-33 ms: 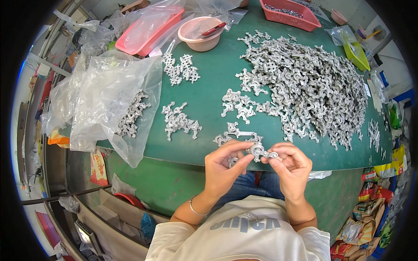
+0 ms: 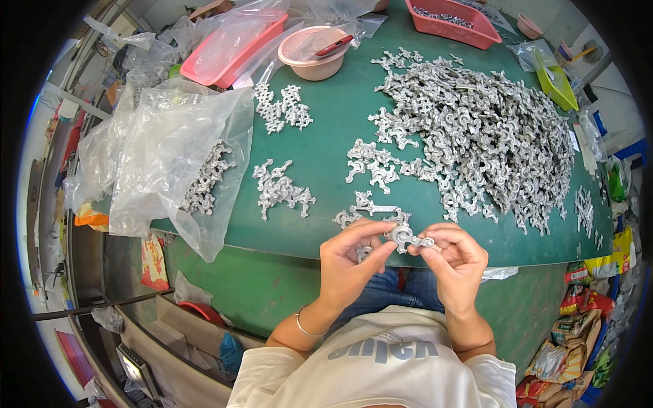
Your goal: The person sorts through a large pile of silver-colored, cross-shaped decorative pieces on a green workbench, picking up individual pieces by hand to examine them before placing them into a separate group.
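Note:
Over the table's near edge, my left hand (image 2: pixel 354 262) and my right hand (image 2: pixel 454 262) both grip one grey cast-metal part (image 2: pixel 403 237) between thumbs and fingertips. It has a round, ring-like end by the left fingers and a narrower arm reaching the right ones. Another grey metal piece (image 2: pixel 364 253) shows within the curl of my left fingers. Just beyond my hands, a few like parts (image 2: pixel 367 206) lie on the green table (image 2: pixel 320 234). A large heap of grey metal parts (image 2: pixel 490 129) spreads to the right, with a small cluster (image 2: pixel 381 166) at its left side.
Smaller groups of parts (image 2: pixel 280 190) lie left of centre. A clear plastic bag (image 2: pixel 156 149) with metal parts at its mouth covers the table's left side. Toward the back stand a pink bowl (image 2: pixel 313 64), a pink tray (image 2: pixel 272 34), a red tray (image 2: pixel 469 35) and a lime-green tray (image 2: pixel 554 81).

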Demonstrator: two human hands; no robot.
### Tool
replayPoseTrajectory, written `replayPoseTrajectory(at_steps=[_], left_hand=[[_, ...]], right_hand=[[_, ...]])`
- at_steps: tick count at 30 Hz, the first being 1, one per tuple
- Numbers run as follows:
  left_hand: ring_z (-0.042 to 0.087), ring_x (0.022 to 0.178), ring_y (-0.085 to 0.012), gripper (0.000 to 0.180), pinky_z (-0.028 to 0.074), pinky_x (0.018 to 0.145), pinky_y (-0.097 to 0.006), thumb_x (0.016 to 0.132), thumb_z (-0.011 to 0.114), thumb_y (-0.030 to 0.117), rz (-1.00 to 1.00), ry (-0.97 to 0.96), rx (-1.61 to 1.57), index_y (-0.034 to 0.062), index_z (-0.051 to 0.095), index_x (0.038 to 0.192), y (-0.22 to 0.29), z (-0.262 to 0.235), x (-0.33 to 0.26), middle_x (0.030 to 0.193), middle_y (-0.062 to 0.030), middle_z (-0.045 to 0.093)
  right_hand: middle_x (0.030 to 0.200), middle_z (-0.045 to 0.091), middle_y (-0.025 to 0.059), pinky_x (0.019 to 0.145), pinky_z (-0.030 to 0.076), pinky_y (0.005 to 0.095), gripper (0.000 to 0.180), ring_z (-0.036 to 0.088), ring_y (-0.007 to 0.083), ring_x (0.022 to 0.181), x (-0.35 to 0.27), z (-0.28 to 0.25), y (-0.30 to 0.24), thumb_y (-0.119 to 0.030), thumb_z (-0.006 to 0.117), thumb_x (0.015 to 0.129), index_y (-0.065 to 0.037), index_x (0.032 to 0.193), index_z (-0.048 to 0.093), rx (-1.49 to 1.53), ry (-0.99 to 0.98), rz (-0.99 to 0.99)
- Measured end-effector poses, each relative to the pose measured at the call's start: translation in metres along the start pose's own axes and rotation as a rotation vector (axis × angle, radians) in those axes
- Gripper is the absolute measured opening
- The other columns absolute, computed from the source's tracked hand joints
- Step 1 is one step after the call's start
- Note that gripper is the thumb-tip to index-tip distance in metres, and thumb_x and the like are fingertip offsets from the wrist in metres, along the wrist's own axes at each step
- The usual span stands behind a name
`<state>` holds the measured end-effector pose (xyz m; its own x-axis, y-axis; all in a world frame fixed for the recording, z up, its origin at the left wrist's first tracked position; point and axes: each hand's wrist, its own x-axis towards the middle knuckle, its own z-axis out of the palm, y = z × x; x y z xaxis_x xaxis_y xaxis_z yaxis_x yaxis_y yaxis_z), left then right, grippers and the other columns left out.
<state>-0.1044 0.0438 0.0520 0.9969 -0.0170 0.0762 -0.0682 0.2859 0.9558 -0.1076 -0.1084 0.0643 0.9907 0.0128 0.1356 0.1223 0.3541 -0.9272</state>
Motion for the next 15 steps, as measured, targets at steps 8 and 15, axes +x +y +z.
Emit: replayPoseTrajectory(at_steps=[8, 15], left_hand=[[0.05, 0.06, -0.0064, 0.027, 0.041, 0.05, -0.018, 0.074, 0.062, -0.006, -0.254, -0.092, -0.128, -0.0038, 0.059, 0.101, 0.008, -0.009, -0.004, 0.092, -0.0089, 0.057], [0.052, 0.064, -0.0075, 0.029, 0.043, 0.054, -0.019, 0.072, 0.063, -0.009, -0.068, -0.15, -0.115, -0.0049, 0.058, 0.1, 0.007, -0.008, -0.003, 0.098, -0.0103, 0.058]], right_hand=[[0.085, 0.06, 0.0165, 0.066, 0.052, 0.0291, 0.02, 0.062, 0.0252, 0.077, -0.002, -0.009, 0.002, 0.016, 0.059, 0.067, 0.005, 0.083, 0.061, -0.593, -0.11, -0.432], [0.085, 0.06, 0.0163, 0.065, 0.053, 0.0314, 0.02, 0.063, 0.0269, 0.076, -0.001, -0.012, 0.006, 0.017, 0.061, 0.063, 0.005, 0.079, 0.06, -0.617, -0.095, -0.571]])
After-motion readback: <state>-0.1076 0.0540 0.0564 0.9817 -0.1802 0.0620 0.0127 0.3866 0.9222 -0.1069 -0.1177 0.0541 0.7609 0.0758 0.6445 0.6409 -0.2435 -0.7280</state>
